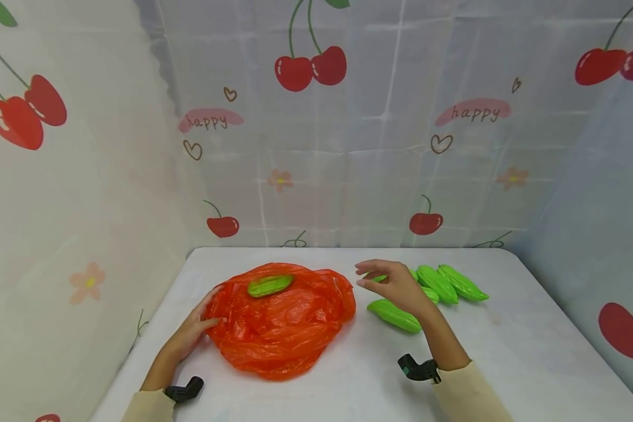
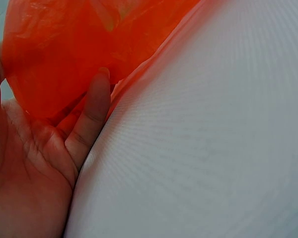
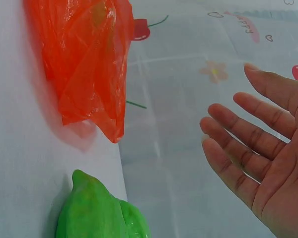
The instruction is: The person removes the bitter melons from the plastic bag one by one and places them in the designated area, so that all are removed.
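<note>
A crumpled red plastic bag [image 1: 279,328] sits left of centre on the white table. One green, ridged, pod-shaped vegetable [image 1: 270,285] shows at the top of the bag. My left hand [image 1: 197,322] holds the bag's left side, one finger lying over the plastic [image 2: 54,54] and the other fingers partly hidden by it. To the right of the bag, my right hand [image 1: 395,287] hovers with relaxed, separated fingers and nothing in them. Under and beyond it lie several more green vegetables [image 1: 395,316], partly covered by the hand; their pointed ends [image 3: 89,208] show in the right wrist view.
The white table [image 1: 527,363] ends at a back curtain [image 1: 348,152] printed with cherries and hearts. Similar sheets stand at the left and right sides. Black wrist cameras [image 1: 419,369] are strapped to both forearms.
</note>
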`<state>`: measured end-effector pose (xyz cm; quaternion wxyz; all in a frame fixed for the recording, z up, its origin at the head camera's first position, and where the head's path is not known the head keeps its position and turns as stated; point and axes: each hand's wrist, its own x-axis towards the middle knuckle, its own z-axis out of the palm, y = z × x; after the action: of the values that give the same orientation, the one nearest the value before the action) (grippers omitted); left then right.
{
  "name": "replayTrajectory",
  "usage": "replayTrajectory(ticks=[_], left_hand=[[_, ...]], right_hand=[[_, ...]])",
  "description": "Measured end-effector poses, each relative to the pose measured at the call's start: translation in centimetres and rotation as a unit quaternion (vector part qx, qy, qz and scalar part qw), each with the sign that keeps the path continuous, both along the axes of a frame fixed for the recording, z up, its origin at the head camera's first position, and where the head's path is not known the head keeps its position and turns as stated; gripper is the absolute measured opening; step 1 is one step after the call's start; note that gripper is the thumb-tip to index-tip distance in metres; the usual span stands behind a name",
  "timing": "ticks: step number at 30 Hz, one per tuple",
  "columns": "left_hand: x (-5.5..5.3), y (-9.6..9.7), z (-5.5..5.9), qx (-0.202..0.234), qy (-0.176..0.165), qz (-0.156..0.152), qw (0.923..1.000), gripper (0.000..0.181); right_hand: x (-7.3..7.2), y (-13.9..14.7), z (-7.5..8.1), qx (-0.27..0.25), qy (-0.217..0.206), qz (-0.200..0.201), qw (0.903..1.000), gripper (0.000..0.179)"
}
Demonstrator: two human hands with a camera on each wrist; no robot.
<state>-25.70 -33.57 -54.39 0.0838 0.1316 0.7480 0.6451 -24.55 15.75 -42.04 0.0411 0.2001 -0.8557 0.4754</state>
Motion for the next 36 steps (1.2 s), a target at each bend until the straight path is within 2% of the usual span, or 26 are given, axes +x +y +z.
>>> replayTrajectory(ticks=[5, 11, 18, 25, 31, 36], left_hand=[[-0.1, -0.1, 0.3, 0.003, 0.010, -0.003, 0.9999, 0.084], [0.0, -0.1, 0.2, 0.001, 0.000, 0.001, 1.0000, 0.084], [0.0, -0.3, 0.1, 0.006, -0.001, 0.003, 1.0000, 0.084], [-0.2, -0.3, 0.3, 0.004, 0.001, 0.000, 1.0000, 0.084], [-0.1, -0.2, 0.0, 0.007, 0.003, -0.007, 0.9999, 0.083], [0.0, -0.2, -0.1, 0.017, 0.026, -0.025, 0.9992, 0.084]], right_hand=[[0.2, -1.2, -0.1, -0.006, 0.004, 0.024, 0.9997, 0.033], [0.5, -2.6, -0.2, -0.004, 0.000, 0.057, 0.9984, 0.033], [0.5, -4.8, 0.1, 0.021, -0.001, 0.094, 0.9954, 0.038], [-0.4, -7.2, 0.3, 0.048, 0.017, 0.147, 0.9878, 0.037], [-1.4, -9.0, -0.1, 0.055, 0.015, 0.183, 0.9815, 0.036], [-2.3, -10.1, -0.4, 0.063, 0.021, 0.199, 0.9778, 0.034]])
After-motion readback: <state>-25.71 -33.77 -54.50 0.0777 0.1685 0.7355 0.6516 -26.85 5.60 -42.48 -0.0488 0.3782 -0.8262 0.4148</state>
